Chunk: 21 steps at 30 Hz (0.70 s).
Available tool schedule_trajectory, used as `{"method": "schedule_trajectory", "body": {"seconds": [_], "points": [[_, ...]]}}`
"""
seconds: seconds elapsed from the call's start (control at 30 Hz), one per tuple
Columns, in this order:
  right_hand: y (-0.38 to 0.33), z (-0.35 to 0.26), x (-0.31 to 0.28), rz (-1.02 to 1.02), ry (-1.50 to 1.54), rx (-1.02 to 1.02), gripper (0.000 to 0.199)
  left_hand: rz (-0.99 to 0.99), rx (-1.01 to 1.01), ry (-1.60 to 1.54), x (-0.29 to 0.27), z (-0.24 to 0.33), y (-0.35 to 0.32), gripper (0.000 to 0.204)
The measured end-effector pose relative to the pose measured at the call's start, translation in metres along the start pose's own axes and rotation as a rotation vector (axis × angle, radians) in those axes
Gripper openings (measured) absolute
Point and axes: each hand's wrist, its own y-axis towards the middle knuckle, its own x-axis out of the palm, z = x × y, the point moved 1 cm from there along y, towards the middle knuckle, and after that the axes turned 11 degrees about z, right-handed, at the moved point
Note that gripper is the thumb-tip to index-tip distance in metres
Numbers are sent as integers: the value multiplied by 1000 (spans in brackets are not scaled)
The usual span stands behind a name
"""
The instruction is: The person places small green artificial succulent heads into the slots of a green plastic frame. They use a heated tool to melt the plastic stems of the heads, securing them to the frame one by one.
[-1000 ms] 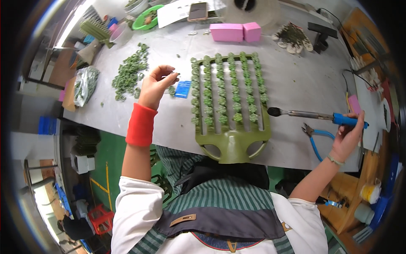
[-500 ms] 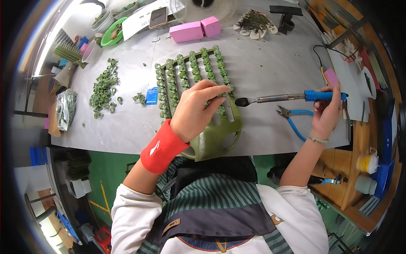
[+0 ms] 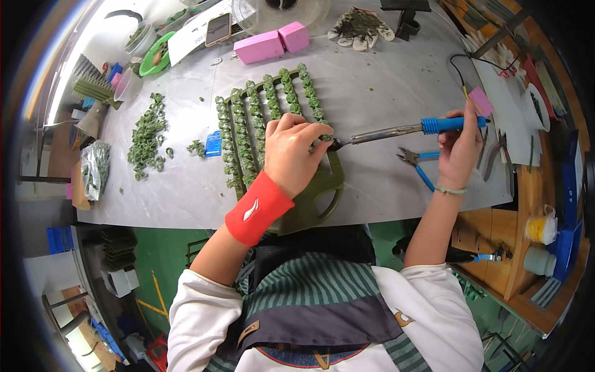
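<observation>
My right hand (image 3: 460,149) grips the blue handle of a soldering iron (image 3: 385,133), whose long metal shaft points left. Its dark tip meets or nearly meets a small green plastic leaf piece pinched between the thumb and fingers of my left hand (image 3: 294,149). Under that hand lies an olive-green plastic frame (image 3: 334,197) with parallel bars, along which rows of green leaf pieces (image 3: 273,98) stand. My left hand and its red wristband hide part of the bars. Loose green leaf pieces (image 3: 144,137) are heaped on the table to the left.
Blue-handled cutters (image 3: 414,159) lie below the iron's shaft. A blue card (image 3: 212,144) rests left of the frame. Beyond it are pink blocks (image 3: 259,48), a phone (image 3: 218,29) and a stained glove (image 3: 361,28). Pliers (image 3: 499,149) lie near the right edge.
The soldering iron has moved left until its tip is at my left hand's fingers. The whole view has shifted slightly, with the table's things now a little further left.
</observation>
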Motion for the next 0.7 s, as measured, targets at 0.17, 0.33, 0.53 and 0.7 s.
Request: {"method": "schedule_trajectory", "body": {"seconds": [0.17, 0.33, 0.53, 0.7], "points": [[-1, 2, -1, -11, 2, 23, 37, 5, 23, 58, 6, -2, 1, 19], [2, -8, -7, 27, -73, -48, 36, 29, -17, 80, -5, -9, -5, 20], [11, -20, -25, 30, -28, -89, 34, -5, -126, -261, -37, -28, 18, 20], [7, -14, -20, -52, -17, -53, 31, 23, -472, 409, -115, -160, -16, 18]]}}
